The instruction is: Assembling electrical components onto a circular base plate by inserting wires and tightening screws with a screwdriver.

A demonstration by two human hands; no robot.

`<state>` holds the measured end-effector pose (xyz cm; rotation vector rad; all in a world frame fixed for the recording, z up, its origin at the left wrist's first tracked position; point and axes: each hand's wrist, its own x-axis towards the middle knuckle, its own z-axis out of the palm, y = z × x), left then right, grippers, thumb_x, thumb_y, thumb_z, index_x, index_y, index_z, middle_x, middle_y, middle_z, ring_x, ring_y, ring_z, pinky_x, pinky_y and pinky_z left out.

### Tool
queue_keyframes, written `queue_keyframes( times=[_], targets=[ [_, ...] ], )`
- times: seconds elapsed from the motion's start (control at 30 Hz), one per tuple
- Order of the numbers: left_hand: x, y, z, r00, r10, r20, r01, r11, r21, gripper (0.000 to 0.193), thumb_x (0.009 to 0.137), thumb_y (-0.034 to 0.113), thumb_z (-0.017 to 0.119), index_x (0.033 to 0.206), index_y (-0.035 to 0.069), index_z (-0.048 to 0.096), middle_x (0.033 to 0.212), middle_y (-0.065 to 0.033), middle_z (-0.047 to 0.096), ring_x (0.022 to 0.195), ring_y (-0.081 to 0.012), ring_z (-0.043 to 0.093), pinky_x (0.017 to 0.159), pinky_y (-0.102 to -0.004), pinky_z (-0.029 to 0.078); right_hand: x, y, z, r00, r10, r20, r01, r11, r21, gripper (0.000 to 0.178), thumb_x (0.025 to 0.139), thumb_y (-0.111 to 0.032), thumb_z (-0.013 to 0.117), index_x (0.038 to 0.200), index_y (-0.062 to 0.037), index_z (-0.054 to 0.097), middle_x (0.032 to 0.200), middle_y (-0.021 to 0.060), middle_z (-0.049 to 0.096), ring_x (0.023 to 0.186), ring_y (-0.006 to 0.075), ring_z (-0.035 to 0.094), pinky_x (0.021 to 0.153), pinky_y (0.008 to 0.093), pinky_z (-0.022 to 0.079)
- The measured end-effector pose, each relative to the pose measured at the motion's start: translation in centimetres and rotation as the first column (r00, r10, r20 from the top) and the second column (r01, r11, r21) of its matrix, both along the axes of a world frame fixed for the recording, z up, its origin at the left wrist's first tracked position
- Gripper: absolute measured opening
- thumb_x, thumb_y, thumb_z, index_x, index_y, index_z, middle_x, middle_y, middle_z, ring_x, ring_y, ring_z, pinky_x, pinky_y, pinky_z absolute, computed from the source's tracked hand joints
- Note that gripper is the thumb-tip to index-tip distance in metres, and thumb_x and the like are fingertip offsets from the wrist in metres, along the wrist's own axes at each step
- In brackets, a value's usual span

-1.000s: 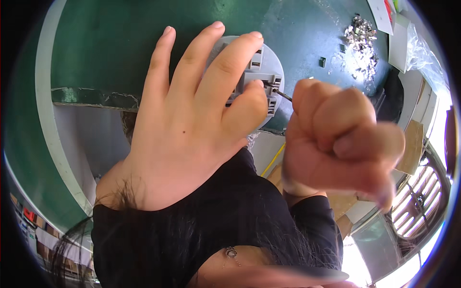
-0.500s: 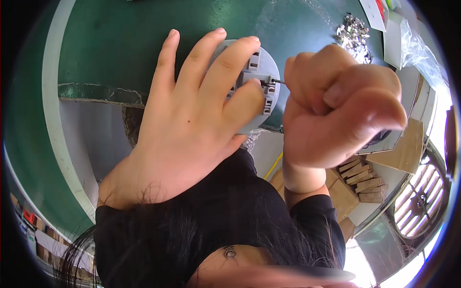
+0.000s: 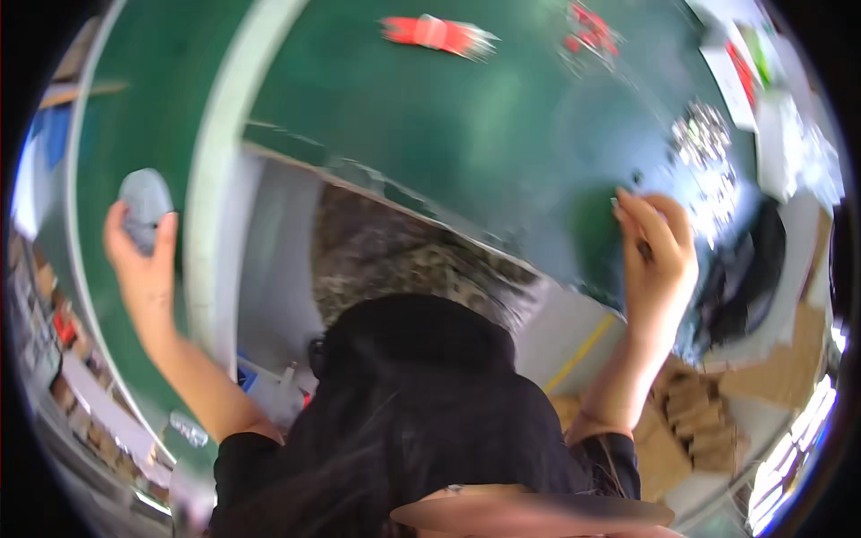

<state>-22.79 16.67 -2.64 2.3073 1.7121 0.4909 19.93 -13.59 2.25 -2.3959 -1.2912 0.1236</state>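
Note:
At the far left, my left hand [image 3: 142, 273] grips a round grey plastic piece [image 3: 146, 199] by its lower edge, fingers on one side and thumb on the other. The piece is over the green surface beyond the pale strip. My right hand [image 3: 659, 247] is over the right part of the green table [image 3: 466, 143]. Its fingers are bent together, and a dark spot shows between them; what they hold, if anything, is too blurred to name. Past its fingertips lies a heap of small shiny metal parts [image 3: 704, 143].
A bundle of red strands [image 3: 432, 32] and another red item [image 3: 590, 36] lie at the table's far side. A pale raised strip [image 3: 220, 152] separates the two green surfaces. Right of my right hand are a black bag [image 3: 749, 269] and stacked cardboard [image 3: 700, 417].
My hands have moved apart from the middle. The left has carried the round grey piece far left; the right has gone lower, near the metal parts. The thin metal shaft is no longer visible.

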Motion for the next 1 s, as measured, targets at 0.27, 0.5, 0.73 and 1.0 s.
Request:
queue_keyframes(
  times=[0.27, 0.5, 0.73, 1.0],
  targets=[
    [14.6, 8.2, 3.7, 0.958, -0.285, 0.000, 0.279, 0.938, 0.208, 0.083, 0.081, 0.039, 0.079, 0.147, 0.003, 0.043, 0.154, -0.0220, 0.037, 0.142, -0.0348, 0.038, 0.116, -0.0447, 0.032, -0.8, 1.7, 1.5, 0.995, 0.012, -0.102, 0.017, 0.959, 0.282, 0.020, 0.085, 0.006, 0.070, 0.103, -0.0033, 0.071, 0.095, 0.0069, 0.068, 0.065, 0.0090, 0.058, 0.055, 0.0227, 0.044],
    [24.6, 12.2, 4.5, 0.866, -0.487, 0.116, 0.442, 0.852, 0.279, 0.057, 0.083, 0.026, 0.074, 0.127, 0.002, 0.048, 0.130, -0.0167, 0.048, 0.119, -0.0329, 0.049, 0.100, -0.0426, 0.038, 0.4, 2.9, 0.6, 0.997, -0.066, -0.029, 0.072, 0.857, 0.510, 0.022, 0.084, 0.012, 0.064, 0.101, -0.0018, 0.070, 0.101, 0.0101, 0.067, 0.061, 0.0037, 0.047, 0.050, 0.0179, 0.032],
    [28.4, -4.8, 6.5, 0.160, -0.983, 0.091, 0.985, 0.153, -0.081, 0.082, 0.069, 0.034, 0.087, 0.139, 0.009, 0.053, 0.144, -0.0205, 0.047, 0.135, -0.0349, 0.046, 0.113, -0.0445, 0.038, 0.3, 2.0, 0.5, 0.982, -0.150, -0.114, 0.188, 0.770, 0.609, 0.028, 0.081, 0.016, 0.063, 0.101, -0.0023, 0.069, 0.099, 0.0115, 0.069, 0.062, 0.0051, 0.051, 0.050, 0.0178, 0.036],
    [35.9, -3.6, 5.5, 0.394, -0.903, 0.173, 0.919, 0.393, -0.043, 0.038, 0.084, 0.011, 0.075, 0.120, 0.003, 0.066, 0.116, -0.0119, 0.064, 0.110, -0.0244, 0.063, 0.095, -0.0350, 0.049, 0.1, 2.0, 0.5, 0.992, -0.083, -0.098, 0.125, 0.795, 0.593, 0.028, 0.079, 0.016, 0.067, 0.100, -0.0031, 0.069, 0.095, 0.0105, 0.071, 0.060, 0.0066, 0.053, 0.050, 0.0187, 0.038]
  ],
)
